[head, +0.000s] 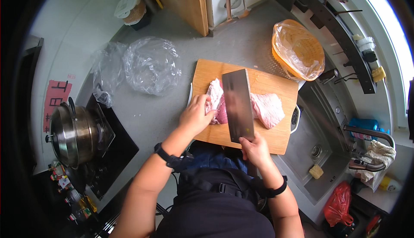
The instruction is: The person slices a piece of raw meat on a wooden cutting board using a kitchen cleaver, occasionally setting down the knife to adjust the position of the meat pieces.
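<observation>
A piece of raw pink meat with pale fat (267,109) lies across a wooden cutting board (207,68). My right hand (257,149) grips a Chinese cleaver (238,105), whose broad steel blade stands over the middle of the meat and hides that part. Whether the edge touches the meat cannot be seen. My left hand (197,115) rests against the meat's left end, its fingers and thumb spread on the fatty side.
Crumpled clear plastic bags (152,65) lie on the grey counter (155,118). A bag-lined orange basket (276,52) stands beyond the board. To the right is a steel sink (310,118) holding a sponge (316,171). A lidded steel pot (76,134) sits on the hob at left.
</observation>
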Motion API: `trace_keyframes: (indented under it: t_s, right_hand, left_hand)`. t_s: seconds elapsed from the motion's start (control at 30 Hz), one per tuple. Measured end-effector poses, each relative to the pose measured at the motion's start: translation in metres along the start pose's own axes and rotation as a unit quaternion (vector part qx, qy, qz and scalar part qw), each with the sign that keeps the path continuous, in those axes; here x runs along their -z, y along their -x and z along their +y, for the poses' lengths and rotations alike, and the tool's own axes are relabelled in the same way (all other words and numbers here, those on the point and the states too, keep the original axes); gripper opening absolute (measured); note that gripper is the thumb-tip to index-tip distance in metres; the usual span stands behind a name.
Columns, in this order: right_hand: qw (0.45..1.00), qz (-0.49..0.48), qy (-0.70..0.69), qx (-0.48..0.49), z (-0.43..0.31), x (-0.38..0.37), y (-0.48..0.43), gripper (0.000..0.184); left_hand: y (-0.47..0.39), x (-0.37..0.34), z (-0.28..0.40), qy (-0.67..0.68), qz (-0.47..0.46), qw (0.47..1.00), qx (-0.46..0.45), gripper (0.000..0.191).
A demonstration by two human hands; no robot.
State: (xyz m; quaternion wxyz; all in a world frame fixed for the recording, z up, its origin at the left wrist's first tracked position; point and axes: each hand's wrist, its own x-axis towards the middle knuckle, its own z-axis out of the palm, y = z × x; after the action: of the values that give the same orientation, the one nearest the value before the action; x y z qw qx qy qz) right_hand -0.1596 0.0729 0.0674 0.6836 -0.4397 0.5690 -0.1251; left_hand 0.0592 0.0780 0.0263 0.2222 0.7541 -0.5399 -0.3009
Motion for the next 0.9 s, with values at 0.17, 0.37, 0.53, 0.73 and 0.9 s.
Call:
trace_keyframes:
  t_s: [0.17,0.37,0.53,0.73,0.9]
  right_hand:
    - [0.994,0.038,0.095,-0.032,0.019,-0.009,-0.014,0.027]
    - [0.981,0.102,0.159,0.037,0.037,-0.005,-0.016,0.029]
    - [0.993,0.081,0.085,-0.010,0.031,-0.009,-0.015,0.025]
    - [0.998,0.038,-0.050,-0.028,0.024,-0.017,-0.006,0.010]
    - [0.995,0.055,-0.075,-0.025,0.021,-0.022,0.000,0.009]
  left_hand:
    - [-0.001,-0.024,0.004,-0.067,0.056,0.995,-0.042,0.042]
    - [-0.006,-0.022,0.002,-0.083,-0.019,0.996,-0.021,0.022]
    - [-0.009,-0.013,-0.026,0.045,-0.031,0.997,-0.046,0.018]
    - [-0.016,-0.002,-0.025,0.088,-0.148,0.980,0.097,0.023]
    - [-0.016,-0.008,0.006,-0.002,0.041,0.996,-0.081,0.027]
